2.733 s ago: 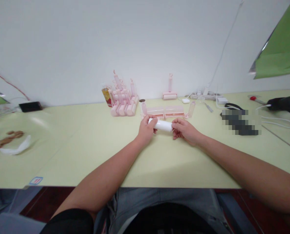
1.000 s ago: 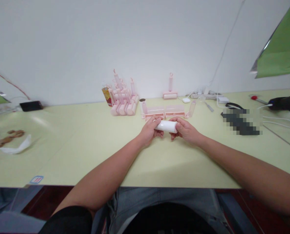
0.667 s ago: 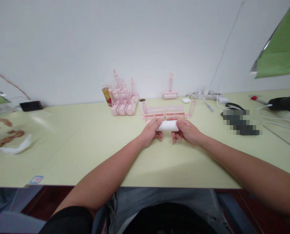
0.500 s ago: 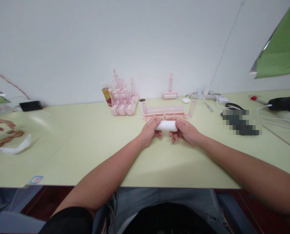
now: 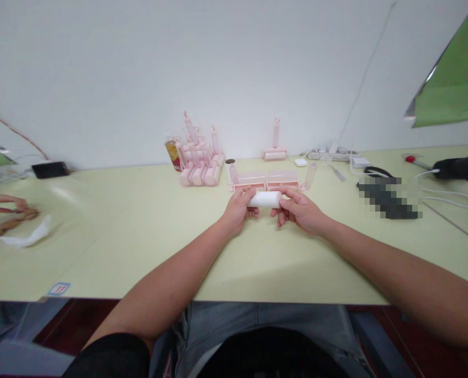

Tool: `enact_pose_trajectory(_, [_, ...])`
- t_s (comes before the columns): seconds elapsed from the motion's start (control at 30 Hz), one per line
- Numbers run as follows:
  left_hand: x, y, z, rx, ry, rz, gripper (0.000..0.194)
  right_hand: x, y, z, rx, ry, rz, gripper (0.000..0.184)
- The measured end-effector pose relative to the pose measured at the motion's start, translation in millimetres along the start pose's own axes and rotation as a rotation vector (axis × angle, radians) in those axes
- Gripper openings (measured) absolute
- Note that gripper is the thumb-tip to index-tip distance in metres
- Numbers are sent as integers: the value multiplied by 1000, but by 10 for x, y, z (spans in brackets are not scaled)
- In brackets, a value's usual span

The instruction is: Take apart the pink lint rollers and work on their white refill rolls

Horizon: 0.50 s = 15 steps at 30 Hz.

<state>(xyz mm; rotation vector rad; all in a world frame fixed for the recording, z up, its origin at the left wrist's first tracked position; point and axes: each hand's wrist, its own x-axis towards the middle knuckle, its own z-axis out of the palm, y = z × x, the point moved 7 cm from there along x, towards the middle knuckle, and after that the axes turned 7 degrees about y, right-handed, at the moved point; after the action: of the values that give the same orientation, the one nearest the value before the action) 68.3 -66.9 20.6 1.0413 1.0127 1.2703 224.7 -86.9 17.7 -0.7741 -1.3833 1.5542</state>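
Observation:
A white lint roller refill (image 5: 264,199) lies level between my two hands, above the table. My left hand (image 5: 239,209) is closed around its left end. With thumb and fingers, my right hand (image 5: 297,210) grips the right end, where a pinkish rim shows. Just behind my hands sit two open pink lint roller heads (image 5: 283,185), side by side, their clear covers (image 5: 282,177) raised and their handles pointing up and outward. Part of these heads is hidden by my fingers.
Several pink lint rollers (image 5: 200,165) are gathered at the back left beside a yellow-red package (image 5: 173,155). Another lint roller (image 5: 275,152) stands against the wall. Cables, a black device (image 5: 460,169) and a utility knife (image 5: 338,173) lie right. Another person's hand (image 5: 5,202) is far left.
The roll has shifted slightly left and up, and its right end now shows a pinkish rim. My right fingers have slid toward that end. The other person's hand has moved slightly.

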Motion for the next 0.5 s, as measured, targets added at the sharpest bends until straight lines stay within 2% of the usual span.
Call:
enact_pose_trajectory(0.17, [33,45,-58,-82,70,12,41,-3,-3,3,-21,-10,-7,62])
enact_pose_trajectory(0.5, [31,19,-35,-101,48,17,45,5,17,-9,-7,0,-14,59])
